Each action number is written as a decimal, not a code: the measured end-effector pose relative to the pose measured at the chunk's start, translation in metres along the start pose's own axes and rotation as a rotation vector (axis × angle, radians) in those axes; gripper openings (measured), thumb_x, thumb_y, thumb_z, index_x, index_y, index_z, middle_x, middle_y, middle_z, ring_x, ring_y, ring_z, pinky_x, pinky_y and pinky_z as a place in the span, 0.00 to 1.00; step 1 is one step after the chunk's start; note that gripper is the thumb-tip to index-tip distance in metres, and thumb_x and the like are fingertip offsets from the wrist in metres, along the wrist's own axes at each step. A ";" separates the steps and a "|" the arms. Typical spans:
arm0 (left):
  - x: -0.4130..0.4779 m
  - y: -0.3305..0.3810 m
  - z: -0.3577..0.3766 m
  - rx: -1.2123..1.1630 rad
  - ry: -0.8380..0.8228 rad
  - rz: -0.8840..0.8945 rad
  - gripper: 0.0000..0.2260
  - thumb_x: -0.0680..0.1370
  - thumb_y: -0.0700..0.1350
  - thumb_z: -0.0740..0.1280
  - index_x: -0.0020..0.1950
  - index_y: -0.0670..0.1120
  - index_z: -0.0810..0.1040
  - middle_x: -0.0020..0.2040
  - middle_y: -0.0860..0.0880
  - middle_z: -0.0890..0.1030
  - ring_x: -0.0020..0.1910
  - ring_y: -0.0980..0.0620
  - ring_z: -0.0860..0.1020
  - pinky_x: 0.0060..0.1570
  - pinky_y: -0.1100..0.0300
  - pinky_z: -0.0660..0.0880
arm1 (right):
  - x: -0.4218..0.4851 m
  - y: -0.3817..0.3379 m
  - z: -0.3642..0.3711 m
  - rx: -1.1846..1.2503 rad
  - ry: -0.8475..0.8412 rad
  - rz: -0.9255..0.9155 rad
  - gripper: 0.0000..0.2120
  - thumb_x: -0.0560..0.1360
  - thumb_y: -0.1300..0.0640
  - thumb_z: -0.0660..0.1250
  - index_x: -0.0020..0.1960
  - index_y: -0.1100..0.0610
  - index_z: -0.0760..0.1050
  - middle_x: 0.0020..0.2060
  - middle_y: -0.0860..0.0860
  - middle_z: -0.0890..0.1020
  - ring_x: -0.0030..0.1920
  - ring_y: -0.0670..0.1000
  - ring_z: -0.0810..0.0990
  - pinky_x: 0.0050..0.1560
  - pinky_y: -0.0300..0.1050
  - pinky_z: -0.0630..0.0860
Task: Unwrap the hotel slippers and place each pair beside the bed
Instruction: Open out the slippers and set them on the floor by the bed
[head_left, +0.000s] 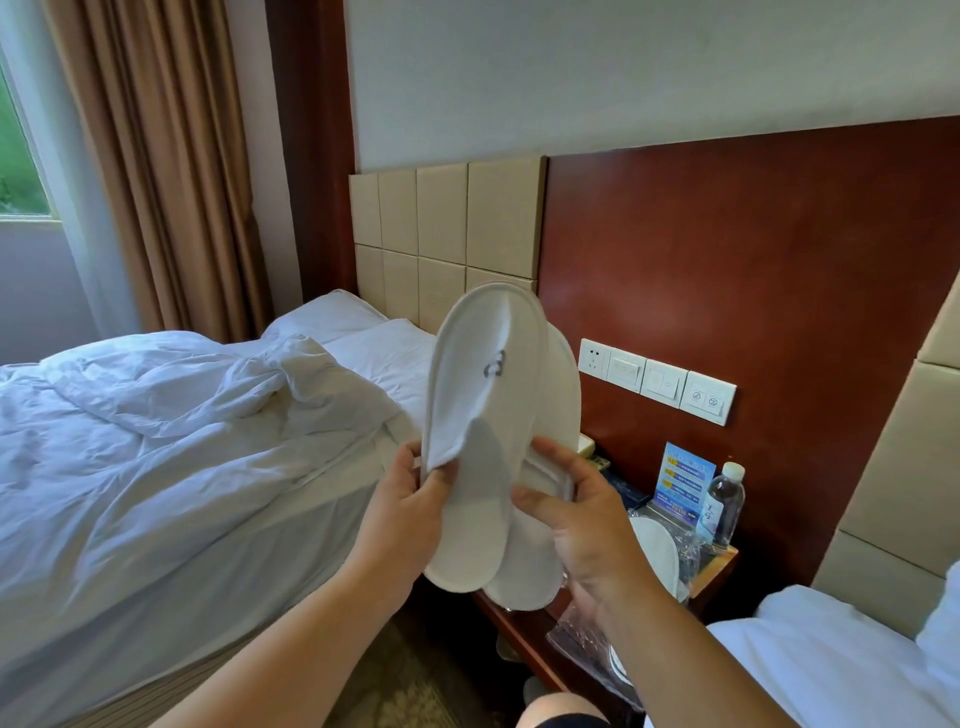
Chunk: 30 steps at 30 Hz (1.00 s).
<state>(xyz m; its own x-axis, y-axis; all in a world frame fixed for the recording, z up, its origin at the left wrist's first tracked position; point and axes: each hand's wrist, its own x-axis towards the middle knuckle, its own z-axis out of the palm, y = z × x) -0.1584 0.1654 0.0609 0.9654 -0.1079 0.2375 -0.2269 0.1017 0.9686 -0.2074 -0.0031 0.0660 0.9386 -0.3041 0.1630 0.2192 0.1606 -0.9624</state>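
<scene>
Towelling, white and short-napped, covers the front slipper (483, 374), which I hold upright with its rounded toe pointing up. Its upper bears one small grey mark, and its pale insole runs down to the heel. The rear slipper (563, 384) is the same white, overlapped by the first and showing along the right edge and below at the heel.

My left hand (410, 514) pinches the open edge of the front slipper's upper between thumb and fingers. My right hand (587, 519) has its thumb and curled fingers round the rear slipper's upper. Both slippers are in the air between the two beds, above the nightstand (719, 564).

By count: two bare slippers in my hands. On the nightstand lies one wrapped slipper (657, 548) in clear film; I cannot tell whether a second lies under it. Crinkled plastic (576, 636) hangs at the nightstand's near edge. One water bottle (724, 506) and one blue card (683, 483) stand at the back. Four white wall plates (665, 384) sit in a row above. The left bed (156, 467) has a rumpled duvet; the right bed (831, 665) shows only a corner.
</scene>
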 end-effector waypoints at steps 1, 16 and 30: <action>0.001 0.000 -0.003 -0.019 0.022 0.001 0.03 0.77 0.57 0.65 0.48 0.67 0.77 0.46 0.56 0.85 0.45 0.54 0.84 0.46 0.49 0.81 | 0.002 0.000 -0.002 0.005 0.017 -0.002 0.24 0.66 0.64 0.79 0.54 0.39 0.82 0.54 0.44 0.85 0.53 0.50 0.84 0.46 0.47 0.81; 0.004 -0.012 -0.015 -0.095 0.115 -0.059 0.05 0.83 0.53 0.60 0.56 0.61 0.74 0.47 0.54 0.84 0.42 0.54 0.84 0.39 0.55 0.80 | 0.005 0.003 -0.016 0.223 0.072 0.050 0.20 0.65 0.70 0.75 0.49 0.48 0.86 0.50 0.46 0.86 0.53 0.59 0.83 0.39 0.49 0.82; 0.000 -0.005 -0.010 -0.166 0.042 -0.160 0.09 0.80 0.56 0.63 0.59 0.58 0.78 0.51 0.51 0.86 0.50 0.50 0.84 0.50 0.49 0.80 | 0.000 0.002 -0.007 0.311 0.029 0.089 0.17 0.64 0.66 0.76 0.48 0.48 0.84 0.49 0.48 0.86 0.48 0.55 0.85 0.37 0.46 0.82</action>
<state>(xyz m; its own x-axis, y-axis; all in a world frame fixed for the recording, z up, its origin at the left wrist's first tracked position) -0.1556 0.1746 0.0552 0.9927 -0.0948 0.0750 -0.0494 0.2481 0.9675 -0.2086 -0.0098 0.0623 0.9507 -0.3017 0.0711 0.2119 0.4653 -0.8594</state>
